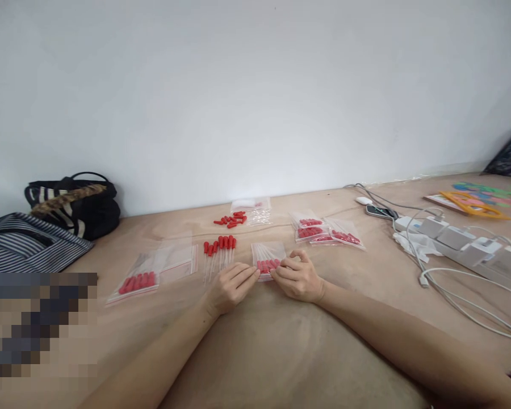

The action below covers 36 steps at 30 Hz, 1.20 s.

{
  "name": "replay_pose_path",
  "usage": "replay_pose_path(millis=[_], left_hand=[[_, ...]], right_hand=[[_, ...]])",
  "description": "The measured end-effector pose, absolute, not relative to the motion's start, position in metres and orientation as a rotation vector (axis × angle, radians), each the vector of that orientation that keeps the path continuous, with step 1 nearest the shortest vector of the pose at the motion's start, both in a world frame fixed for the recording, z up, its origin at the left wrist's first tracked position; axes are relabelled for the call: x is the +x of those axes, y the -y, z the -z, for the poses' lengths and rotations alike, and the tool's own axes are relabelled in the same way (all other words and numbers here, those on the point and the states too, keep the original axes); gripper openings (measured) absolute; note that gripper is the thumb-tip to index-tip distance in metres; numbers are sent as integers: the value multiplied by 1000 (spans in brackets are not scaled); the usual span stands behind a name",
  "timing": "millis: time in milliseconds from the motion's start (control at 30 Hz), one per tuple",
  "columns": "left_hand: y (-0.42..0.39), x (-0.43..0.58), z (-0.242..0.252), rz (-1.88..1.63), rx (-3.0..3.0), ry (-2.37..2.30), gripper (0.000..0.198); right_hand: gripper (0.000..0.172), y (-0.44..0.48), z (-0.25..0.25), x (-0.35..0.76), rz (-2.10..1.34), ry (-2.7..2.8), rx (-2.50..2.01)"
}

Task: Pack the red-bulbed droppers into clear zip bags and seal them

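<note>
Between my hands lies a clear zip bag (pixel 269 251) holding several droppers with red rubber bulbs, its zip edge toward me. My left hand (pixel 234 287) pinches the left corner of that edge. On the right side, my right hand (pixel 298 277) grips the same edge with its fingers curled. Just left of the bag, several loose droppers (pixel 220 250) with red bulbs lie side by side. Farther left are a filled zip bag (pixel 137 280) and flat, overlapping zip bags (pixel 176 261).
Loose red bulbs (pixel 230 219) and clear tubes (pixel 259 216) lie near the wall. Filled bags (pixel 310 230) are stacked at right. A power strip (pixel 464 244) with white cables (pixel 455 301) occupies the far right; a black bag (pixel 97 207) and striped cloth (pixel 29 241) sit left.
</note>
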State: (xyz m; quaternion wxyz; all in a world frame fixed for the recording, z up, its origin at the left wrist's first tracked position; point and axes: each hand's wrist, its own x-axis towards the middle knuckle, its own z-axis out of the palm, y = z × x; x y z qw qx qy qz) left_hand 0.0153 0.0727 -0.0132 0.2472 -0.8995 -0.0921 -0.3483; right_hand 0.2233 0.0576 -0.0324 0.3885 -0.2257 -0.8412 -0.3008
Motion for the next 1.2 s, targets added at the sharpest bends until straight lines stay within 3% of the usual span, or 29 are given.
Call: replay_pose_path(millis=[167, 1200], left_hand=[[-71, 13, 12, 980, -2432, 279, 18], [-71, 15, 11, 1116, -2521, 288, 18]], right_hand=[[6, -58, 33, 227, 769, 2117, -609], [8, -54, 27, 208, 721, 2055, -689]])
